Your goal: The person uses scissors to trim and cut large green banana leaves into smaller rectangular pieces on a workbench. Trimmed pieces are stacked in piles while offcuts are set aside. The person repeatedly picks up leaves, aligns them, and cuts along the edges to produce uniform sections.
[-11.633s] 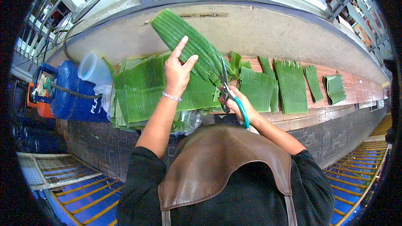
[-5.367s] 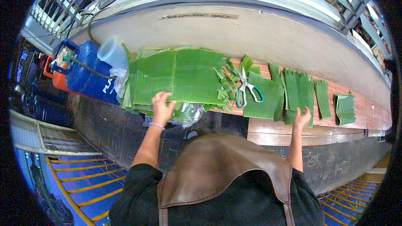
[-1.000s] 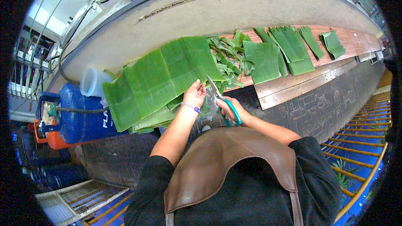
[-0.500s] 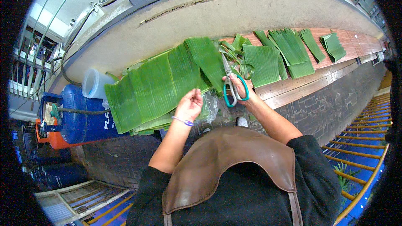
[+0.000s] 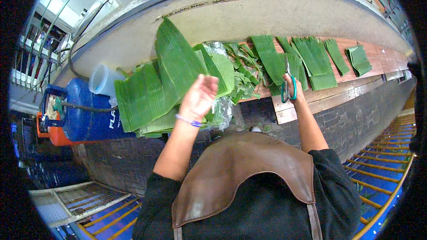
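My right hand [image 5: 297, 90] grips a pair of scissors with teal handles [image 5: 285, 94], blades pointing away from me. Just past the hand, a strip of banana leaf [image 5: 266, 55] lies over a rectangular cut leaf piece, its near end close to my fingers; whether they touch it is unclear. My left hand [image 5: 199, 98] is palm up with loosely curled fingers, beside the large banana leaf [image 5: 178, 60]. That leaf's right part stands raised and folded back against the wall, over a stack of more leaves [image 5: 167, 122].
Leaf scraps [image 5: 244, 66] lie mid-bench beside clear plastic [image 5: 222, 113]. Further right on the wooden bench [image 5: 378, 49] are several cut leaf stacks [image 5: 316, 60]. At left stand a blue jerrycan [image 5: 86, 111] and a translucent tub [image 5: 101, 80]. A yellow railing [image 5: 378, 173] runs behind on the right.
My right hand moved right with the scissors, and a leaf strip now lies over the cut pieces there. The big leaf's right part has been raised; leaf scraps beneath are uncovered.
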Tool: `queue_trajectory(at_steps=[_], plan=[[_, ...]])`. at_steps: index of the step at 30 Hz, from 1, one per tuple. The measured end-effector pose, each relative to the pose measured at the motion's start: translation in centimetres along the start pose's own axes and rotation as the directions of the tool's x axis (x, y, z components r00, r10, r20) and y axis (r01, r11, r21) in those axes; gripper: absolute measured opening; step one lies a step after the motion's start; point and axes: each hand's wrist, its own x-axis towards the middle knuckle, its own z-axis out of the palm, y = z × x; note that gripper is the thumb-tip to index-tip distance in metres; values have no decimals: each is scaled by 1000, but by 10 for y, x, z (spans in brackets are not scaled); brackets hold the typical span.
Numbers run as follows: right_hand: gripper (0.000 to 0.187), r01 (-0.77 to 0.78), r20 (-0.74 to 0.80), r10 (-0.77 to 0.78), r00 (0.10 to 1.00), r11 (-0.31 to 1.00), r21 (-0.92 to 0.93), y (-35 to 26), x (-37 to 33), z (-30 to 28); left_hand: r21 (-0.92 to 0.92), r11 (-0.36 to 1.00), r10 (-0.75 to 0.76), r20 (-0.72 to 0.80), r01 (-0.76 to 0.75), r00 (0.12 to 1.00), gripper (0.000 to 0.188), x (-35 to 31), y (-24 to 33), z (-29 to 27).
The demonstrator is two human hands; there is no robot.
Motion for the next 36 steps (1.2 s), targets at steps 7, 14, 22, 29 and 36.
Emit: queue_trajectory(at_steps=[7,14,22,29,36], plan=[[46,264,-202,-404,892,830,-491,-26,-20,-24,815,-434,200,502,-383,841,36,-11,-32,-34],[31,4,281,-16,960,999,44,-48,-97,27,338,-940,150,530,-46,835,56,-31,29,-67],[53,80,832,43,553,991,-104,-70,-145,83,411,-867,87,682,-282,726,28,-24,55,-84],[69,238,880,9,475,961,-138,-58,-154,113,419,-805,165,838,-420,520,16,5,30,-74],[64,149,753,143,642,941,-305,-48,-159,134,476,-773,211,816,-419,538,14,19,10,-70]])
